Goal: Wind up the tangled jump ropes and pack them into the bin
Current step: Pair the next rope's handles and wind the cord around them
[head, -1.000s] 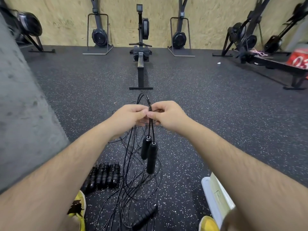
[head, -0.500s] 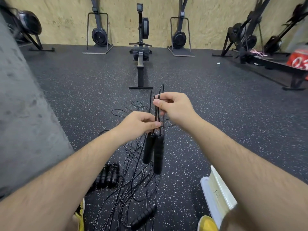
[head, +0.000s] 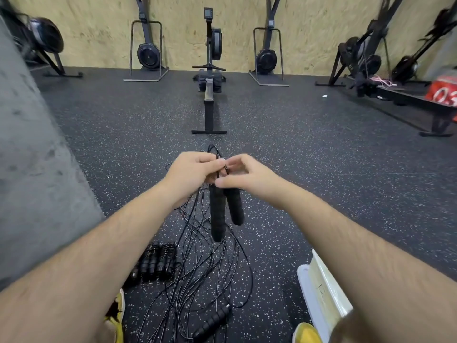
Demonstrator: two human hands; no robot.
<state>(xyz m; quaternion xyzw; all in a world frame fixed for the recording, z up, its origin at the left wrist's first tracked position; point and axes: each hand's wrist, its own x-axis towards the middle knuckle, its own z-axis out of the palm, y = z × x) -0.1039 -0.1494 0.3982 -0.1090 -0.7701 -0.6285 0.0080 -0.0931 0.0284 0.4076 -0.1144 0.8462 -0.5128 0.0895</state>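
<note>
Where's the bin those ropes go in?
In the head view, the white bin sits on the floor at lower right, right of the rope tangle.

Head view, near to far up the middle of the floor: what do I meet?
Loose handle → tangled cords → held jump rope, gripped by left hand and right hand → rowing machine → plywood wall.

My jump ropes (head: 212, 258) and their handles (head: 217, 214) are black, the floor (head: 296, 169) dark with white speckles, my shoes (head: 306, 332) yellow.
</note>
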